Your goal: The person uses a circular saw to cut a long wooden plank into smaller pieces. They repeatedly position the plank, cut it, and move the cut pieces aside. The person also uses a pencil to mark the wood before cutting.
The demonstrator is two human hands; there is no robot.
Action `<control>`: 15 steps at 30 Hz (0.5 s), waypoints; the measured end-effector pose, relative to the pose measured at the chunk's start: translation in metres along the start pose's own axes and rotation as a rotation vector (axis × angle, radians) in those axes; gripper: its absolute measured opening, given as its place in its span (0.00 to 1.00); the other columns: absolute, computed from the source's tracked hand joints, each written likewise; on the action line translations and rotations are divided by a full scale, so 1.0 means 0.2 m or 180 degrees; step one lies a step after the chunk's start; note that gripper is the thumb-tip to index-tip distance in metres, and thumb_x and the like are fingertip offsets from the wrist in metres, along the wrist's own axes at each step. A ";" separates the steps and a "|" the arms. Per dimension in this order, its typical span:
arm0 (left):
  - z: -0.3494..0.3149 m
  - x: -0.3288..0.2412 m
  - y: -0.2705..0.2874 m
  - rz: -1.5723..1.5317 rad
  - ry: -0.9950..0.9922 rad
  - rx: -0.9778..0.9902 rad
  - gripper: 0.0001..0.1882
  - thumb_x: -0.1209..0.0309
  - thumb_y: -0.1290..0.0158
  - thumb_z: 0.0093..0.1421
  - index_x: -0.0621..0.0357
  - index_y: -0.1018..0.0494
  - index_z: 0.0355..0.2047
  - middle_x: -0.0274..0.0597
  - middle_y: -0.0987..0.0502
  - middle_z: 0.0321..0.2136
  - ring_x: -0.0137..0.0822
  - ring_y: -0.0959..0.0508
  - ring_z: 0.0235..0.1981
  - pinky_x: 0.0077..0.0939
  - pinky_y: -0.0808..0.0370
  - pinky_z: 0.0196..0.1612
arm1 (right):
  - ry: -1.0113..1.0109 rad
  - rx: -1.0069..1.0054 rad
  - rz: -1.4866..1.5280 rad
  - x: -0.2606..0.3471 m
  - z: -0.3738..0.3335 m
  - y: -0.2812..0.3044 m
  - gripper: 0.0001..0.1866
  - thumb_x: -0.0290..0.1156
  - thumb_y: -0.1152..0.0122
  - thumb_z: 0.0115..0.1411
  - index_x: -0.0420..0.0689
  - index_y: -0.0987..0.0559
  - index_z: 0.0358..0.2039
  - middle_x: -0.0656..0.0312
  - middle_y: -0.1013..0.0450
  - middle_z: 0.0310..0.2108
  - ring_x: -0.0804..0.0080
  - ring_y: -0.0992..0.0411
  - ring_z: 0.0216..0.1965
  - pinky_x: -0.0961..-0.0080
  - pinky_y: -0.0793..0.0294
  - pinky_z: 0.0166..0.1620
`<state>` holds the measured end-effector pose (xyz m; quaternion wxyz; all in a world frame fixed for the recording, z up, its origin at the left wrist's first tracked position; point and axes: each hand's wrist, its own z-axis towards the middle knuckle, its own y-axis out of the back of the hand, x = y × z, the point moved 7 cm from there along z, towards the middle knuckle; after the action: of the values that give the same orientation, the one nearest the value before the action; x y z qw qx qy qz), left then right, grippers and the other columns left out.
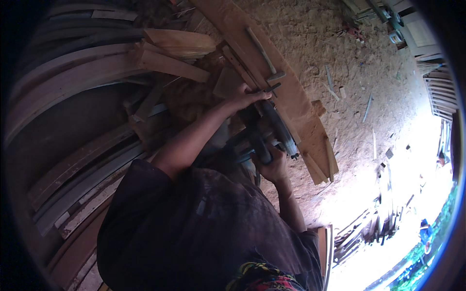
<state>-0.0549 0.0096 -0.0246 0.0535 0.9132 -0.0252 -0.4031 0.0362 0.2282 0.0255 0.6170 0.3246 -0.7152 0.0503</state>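
Note:
A dark hand-held power tool (277, 127) with a long rounded body sits over a wide brown board (296, 94); its exact kind is hard to make out. My right hand (273, 165) is wrapped round its looped rear handle. At the far end of the tool, my left hand (250, 98) closes on a thin dark bar (273, 89) that has a short crosspiece. Whether that bar is part of the tool I cannot tell. A hammer (262, 52) lies on the board just beyond my left hand. Beside it runs a narrow wooden strip (241, 69).
Stacked planks (77, 65) fill the left side, with cut timber blocks (177, 41) on top. Rough earthen ground (296, 34) with scattered wood slivers (368, 107) spreads to the right. More scrap wood (371, 223) is heaped in bright light at lower right.

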 end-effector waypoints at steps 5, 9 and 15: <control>0.04 0.04 0.00 -0.0296 -0.0103 0.0069 0.49 0.33 0.25 0.44 0.62 0.22 0.53 0.47 0.19 0.51 0.39 0.20 0.56 0.31 0.26 0.59 | 0.0161 0.0092 -0.0091 0.02 0.01 0.00 0.17 0.35 0.20 0.54 0.42 0.15 0.40 0.51 0.17 0.30 0.53 0.16 0.33 0.60 0.19 0.36; -0.07 -0.10 -0.01 -0.0131 -0.0019 0.0114 0.48 0.33 0.25 0.44 0.61 0.22 0.51 0.46 0.19 0.50 0.38 0.20 0.54 0.31 0.26 0.59 | 0.0253 -0.0025 0.0083 0.05 0.01 0.02 0.17 0.34 0.19 0.53 0.43 0.15 0.40 0.52 0.18 0.30 0.55 0.16 0.32 0.60 0.19 0.36; -0.09 -0.13 0.00 -0.0153 0.0031 0.0089 0.49 0.33 0.25 0.43 0.62 0.23 0.51 0.46 0.20 0.49 0.38 0.20 0.52 0.32 0.25 0.57 | 0.0252 -0.0026 0.0030 0.01 0.01 -0.01 0.16 0.32 0.19 0.52 0.41 0.15 0.39 0.53 0.18 0.30 0.57 0.16 0.32 0.62 0.20 0.36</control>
<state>-0.0582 0.0128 0.0065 0.0311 0.9162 -0.0086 -0.3995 0.0352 0.2252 0.0255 0.6459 0.3164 -0.6919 0.0631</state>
